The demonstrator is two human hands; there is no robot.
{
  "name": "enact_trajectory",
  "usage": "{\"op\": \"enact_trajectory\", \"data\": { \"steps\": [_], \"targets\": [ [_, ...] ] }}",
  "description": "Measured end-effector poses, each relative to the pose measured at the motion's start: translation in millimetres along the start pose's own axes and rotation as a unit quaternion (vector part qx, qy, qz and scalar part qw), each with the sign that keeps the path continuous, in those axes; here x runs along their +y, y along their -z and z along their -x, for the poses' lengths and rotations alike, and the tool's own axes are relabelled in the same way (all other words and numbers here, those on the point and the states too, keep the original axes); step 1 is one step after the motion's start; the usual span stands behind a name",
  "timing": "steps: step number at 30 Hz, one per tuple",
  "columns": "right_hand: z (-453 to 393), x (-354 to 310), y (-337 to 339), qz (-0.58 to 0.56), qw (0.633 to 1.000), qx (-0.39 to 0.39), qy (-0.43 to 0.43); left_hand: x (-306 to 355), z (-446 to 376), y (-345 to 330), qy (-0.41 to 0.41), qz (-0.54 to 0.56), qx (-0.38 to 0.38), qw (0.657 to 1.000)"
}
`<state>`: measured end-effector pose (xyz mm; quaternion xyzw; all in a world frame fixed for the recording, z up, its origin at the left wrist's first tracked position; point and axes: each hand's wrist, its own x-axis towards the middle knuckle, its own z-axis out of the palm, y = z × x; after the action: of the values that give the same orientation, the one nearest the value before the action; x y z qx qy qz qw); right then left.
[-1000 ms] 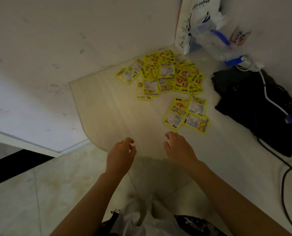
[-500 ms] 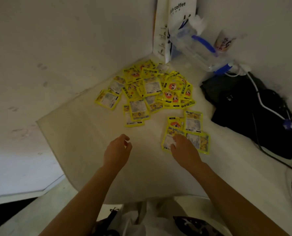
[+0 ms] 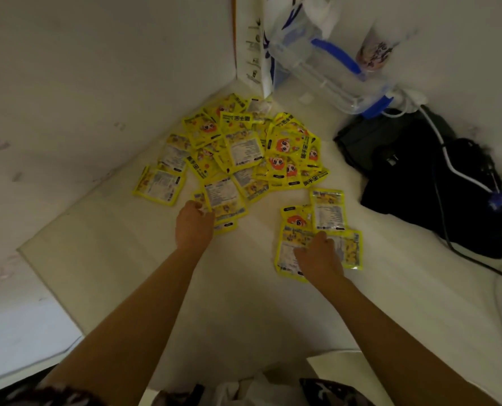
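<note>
A big pile of yellow snack packets (image 3: 243, 150) lies on the white tabletop (image 3: 120, 259), pushed into the corner. My left hand (image 3: 195, 224) is at the pile's near edge, its fingertips pinching the corner of one yellow packet (image 3: 223, 197). A small separate group of yellow packets (image 3: 327, 212) lies to the right of the pile. My right hand (image 3: 320, 256) rests on the nearest packets of that group, covering part of them. How its fingers lie underneath is hidden.
A clear plastic box with blue clips (image 3: 323, 65) and a white paper bag (image 3: 255, 45) stand in the far corner. A black bag (image 3: 414, 177) with white and black cables lies at the right. White walls close off the left and back.
Both hands have reached forward onto the packets. The left hand went from bare tabletop to the pile's edge and took hold of a packet. The right hand settled further onto the small group.
</note>
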<state>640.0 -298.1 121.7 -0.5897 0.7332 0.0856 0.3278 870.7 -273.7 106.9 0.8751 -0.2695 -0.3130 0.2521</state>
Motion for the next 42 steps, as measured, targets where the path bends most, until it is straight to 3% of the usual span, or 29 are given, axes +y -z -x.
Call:
{"op": "enact_trajectory", "data": {
  "steps": [6, 11, 18, 22, 29, 37, 42],
  "targets": [
    [-5, -2, -10, 0.02, 1.0, -0.003, -0.016, 17, -26, -11, 0.066, 0.002, 0.004, 0.998],
    [-4, -5, -18, 0.004, 1.0, 0.019, -0.019, 26, -36, -24, 0.113, -0.057, 0.005, 0.992],
    [-7, -5, -26, -0.03, 0.999, 0.026, -0.018, 27, -31, -32, 0.11, -0.104, 0.025, 0.988],
    [-10, -3, -28, -0.072, 0.997, 0.013, -0.026, 20, -22, -31, 0.094, -0.074, 0.003, 0.993],
    [-6, -1, -24, -0.016, 1.0, 0.005, -0.018, 9, -1, -27, 0.048, -0.031, -0.02, 0.998],
    [-5, 15, -6, -0.131, 0.986, -0.049, 0.094, -10, 14, -4, 0.036, 0.028, -0.037, 0.998],
    [-13, 34, 26, -0.101, 0.986, -0.029, 0.131, -19, 12, 5, 0.064, 0.093, -0.017, 0.993]
  ]
}}
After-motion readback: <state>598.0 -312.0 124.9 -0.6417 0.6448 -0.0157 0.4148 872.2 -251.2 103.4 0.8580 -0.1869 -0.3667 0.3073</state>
